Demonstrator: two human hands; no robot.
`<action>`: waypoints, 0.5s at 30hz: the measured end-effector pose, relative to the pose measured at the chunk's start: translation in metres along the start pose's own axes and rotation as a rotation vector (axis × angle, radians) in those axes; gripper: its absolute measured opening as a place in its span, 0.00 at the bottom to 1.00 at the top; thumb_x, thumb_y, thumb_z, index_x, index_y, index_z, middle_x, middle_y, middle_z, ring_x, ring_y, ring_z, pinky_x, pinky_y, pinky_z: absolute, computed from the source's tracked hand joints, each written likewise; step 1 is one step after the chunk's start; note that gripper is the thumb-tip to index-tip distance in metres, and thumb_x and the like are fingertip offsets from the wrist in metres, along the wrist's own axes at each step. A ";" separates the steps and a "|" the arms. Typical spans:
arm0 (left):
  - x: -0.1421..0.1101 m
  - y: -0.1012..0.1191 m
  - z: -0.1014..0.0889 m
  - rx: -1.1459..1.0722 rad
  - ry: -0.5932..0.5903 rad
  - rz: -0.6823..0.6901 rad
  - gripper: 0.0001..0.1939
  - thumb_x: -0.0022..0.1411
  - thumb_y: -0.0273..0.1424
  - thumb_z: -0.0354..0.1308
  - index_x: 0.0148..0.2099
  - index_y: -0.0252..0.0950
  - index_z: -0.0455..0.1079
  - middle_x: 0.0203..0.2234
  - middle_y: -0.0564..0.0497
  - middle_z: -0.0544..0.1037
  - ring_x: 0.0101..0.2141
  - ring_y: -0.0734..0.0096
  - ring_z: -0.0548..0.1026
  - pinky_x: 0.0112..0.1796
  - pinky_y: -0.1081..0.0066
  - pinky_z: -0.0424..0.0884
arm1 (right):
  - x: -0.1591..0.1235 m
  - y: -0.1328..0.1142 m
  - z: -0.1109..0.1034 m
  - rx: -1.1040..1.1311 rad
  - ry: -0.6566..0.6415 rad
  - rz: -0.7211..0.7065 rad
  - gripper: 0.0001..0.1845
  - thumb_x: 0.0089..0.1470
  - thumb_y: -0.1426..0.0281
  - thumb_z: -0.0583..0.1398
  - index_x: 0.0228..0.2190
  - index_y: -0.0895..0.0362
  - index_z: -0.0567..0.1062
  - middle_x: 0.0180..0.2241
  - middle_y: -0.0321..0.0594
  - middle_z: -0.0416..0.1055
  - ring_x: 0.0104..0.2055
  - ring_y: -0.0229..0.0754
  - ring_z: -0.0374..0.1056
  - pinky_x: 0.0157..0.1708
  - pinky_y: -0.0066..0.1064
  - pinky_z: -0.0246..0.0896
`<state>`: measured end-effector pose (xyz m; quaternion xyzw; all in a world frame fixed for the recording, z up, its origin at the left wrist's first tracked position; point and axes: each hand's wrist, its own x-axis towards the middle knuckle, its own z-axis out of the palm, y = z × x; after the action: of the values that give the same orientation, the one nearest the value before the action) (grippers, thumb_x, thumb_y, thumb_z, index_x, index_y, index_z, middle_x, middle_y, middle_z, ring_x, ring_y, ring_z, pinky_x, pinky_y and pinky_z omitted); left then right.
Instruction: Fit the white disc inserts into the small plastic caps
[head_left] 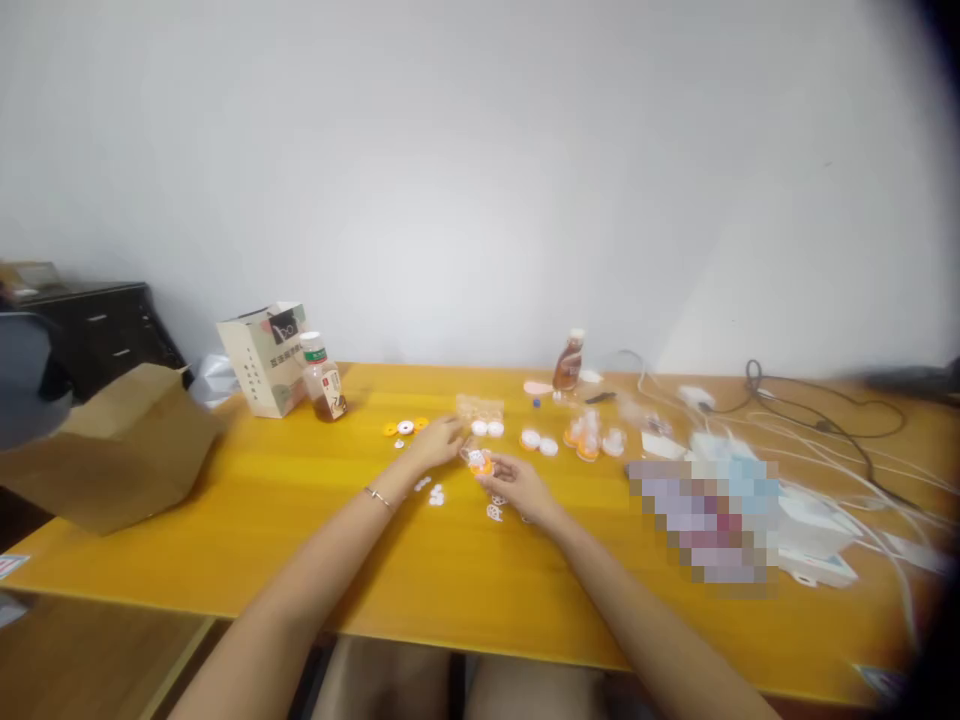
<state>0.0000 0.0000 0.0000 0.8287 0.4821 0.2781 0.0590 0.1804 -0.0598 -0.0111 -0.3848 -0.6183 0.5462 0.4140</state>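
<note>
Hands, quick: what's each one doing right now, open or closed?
Left hand: close to the orange piece; can't tell if it grips anything.
Right hand: closed, holding that piece.

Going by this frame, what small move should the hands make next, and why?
Probably bring the left hand in to steady the orange-and-white piece: the right hand grips it from the right side, and the left hand is close by on the other side. Blur hides whether it already touches.
</note>
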 end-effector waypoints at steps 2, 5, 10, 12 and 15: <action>-0.004 0.004 -0.001 -0.015 -0.027 0.031 0.18 0.54 0.26 0.48 0.49 0.38 0.64 0.47 0.48 0.68 0.46 0.65 0.65 0.48 0.68 0.60 | 0.000 0.000 0.000 0.006 -0.014 0.005 0.24 0.36 0.63 0.64 0.38 0.58 0.70 0.23 0.33 0.68 0.25 0.34 0.64 0.30 0.29 0.61; -0.009 0.010 -0.003 -0.053 -0.099 0.107 0.19 0.56 0.29 0.49 0.51 0.41 0.63 0.49 0.50 0.66 0.48 0.66 0.65 0.48 0.69 0.58 | 0.001 0.001 0.000 -0.009 -0.031 0.010 0.23 0.36 0.62 0.63 0.37 0.57 0.70 0.26 0.34 0.69 0.27 0.35 0.65 0.31 0.30 0.62; -0.013 0.018 0.001 -0.028 -0.152 0.197 0.16 0.56 0.29 0.48 0.47 0.44 0.66 0.45 0.52 0.69 0.45 0.66 0.67 0.46 0.68 0.60 | 0.002 0.001 0.001 -0.031 -0.014 -0.009 0.19 0.37 0.61 0.62 0.34 0.57 0.72 0.28 0.36 0.70 0.28 0.36 0.66 0.32 0.31 0.63; -0.013 0.019 0.004 -0.034 -0.148 0.199 0.16 0.56 0.28 0.48 0.46 0.44 0.67 0.43 0.51 0.71 0.43 0.66 0.68 0.44 0.68 0.61 | 0.003 0.001 0.000 -0.034 -0.015 -0.012 0.19 0.37 0.61 0.63 0.34 0.57 0.72 0.28 0.36 0.70 0.28 0.36 0.66 0.31 0.30 0.63; -0.011 0.019 0.007 -0.058 -0.131 0.173 0.18 0.54 0.27 0.49 0.48 0.42 0.65 0.43 0.50 0.71 0.44 0.66 0.68 0.45 0.68 0.60 | 0.003 0.001 -0.001 -0.049 -0.023 -0.008 0.18 0.38 0.61 0.62 0.33 0.57 0.72 0.27 0.36 0.70 0.27 0.36 0.65 0.30 0.30 0.62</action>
<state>0.0143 -0.0182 -0.0036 0.8815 0.3957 0.2413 0.0898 0.1803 -0.0563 -0.0121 -0.3863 -0.6376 0.5336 0.3994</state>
